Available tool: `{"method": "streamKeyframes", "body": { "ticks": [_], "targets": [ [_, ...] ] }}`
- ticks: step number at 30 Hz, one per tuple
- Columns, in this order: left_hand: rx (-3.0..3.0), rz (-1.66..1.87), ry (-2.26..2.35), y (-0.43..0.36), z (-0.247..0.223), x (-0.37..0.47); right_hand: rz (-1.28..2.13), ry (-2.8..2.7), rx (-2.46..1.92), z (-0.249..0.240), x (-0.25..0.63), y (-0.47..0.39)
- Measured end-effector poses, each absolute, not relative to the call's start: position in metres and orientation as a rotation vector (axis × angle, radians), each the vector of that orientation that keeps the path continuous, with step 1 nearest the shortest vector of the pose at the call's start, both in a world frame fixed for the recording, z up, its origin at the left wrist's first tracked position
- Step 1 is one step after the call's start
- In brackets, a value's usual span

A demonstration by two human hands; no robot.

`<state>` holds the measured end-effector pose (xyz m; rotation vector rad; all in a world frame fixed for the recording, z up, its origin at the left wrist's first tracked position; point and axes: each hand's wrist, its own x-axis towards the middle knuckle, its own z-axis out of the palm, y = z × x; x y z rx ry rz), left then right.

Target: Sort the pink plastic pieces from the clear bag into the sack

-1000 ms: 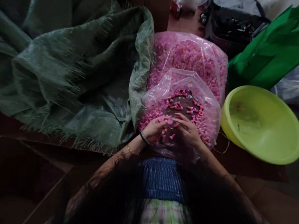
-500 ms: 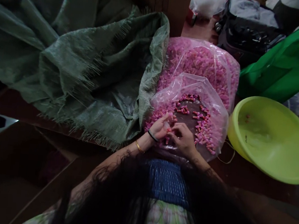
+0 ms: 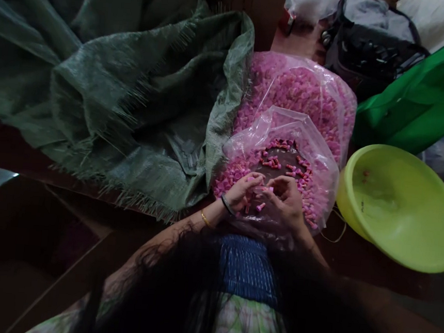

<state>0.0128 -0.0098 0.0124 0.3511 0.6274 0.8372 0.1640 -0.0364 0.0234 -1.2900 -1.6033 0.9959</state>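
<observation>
My left hand [image 3: 241, 191] is closed, its thumb and fingers pinching a small clear piece too blurred to name. Just to its right, my right hand [image 3: 289, 201] pinches a small pink plastic piece [image 3: 268, 189] between thumb and fingers. The fingertips of both hands almost meet over the open mouth of a clear plastic bag [image 3: 274, 228]. Around them lie many small pink pieces with orange-red stems [image 3: 272, 163], and one loose pink piece [image 3: 261, 207] rests just below the hands. More pink pieces fill the bag behind [image 3: 299, 85].
A crumpled green woven sack [image 3: 133, 112] spreads over the left side. At the right stands a yellow-green plastic basin [image 3: 407, 219] with a few specks inside. Behind it are a green bag [image 3: 418, 95] and a black bag [image 3: 375, 50]. An open cardboard box [image 3: 41, 275] is at lower left.
My right hand has shifted a little right, away from the left palm, with a pink piece at its fingertips. My left hand has turned from palm up to a pinch.
</observation>
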Motion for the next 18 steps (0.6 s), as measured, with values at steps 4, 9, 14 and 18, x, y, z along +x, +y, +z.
{"method": "streamKeyframes", "body": {
  "ticks": [4,9,14,18],
  "targets": [
    [0.534,0.650,0.588,-0.011,0.010,0.010,0.900,-1.804,-1.261,0.035,0.182,-0.027],
    [0.482,0.827,0.680,-0.016,0.009,0.014,0.582,-1.867,-1.259,0.027,0.173,-0.038],
    [0.432,0.893,0.723,-0.024,0.014,0.015,0.381,-1.949,-1.273,0.008,0.167,-0.049],
    [0.373,0.958,0.759,-0.031,0.009,0.028,0.294,-1.962,-1.272,-0.003,0.166,-0.046]
  ]
}}
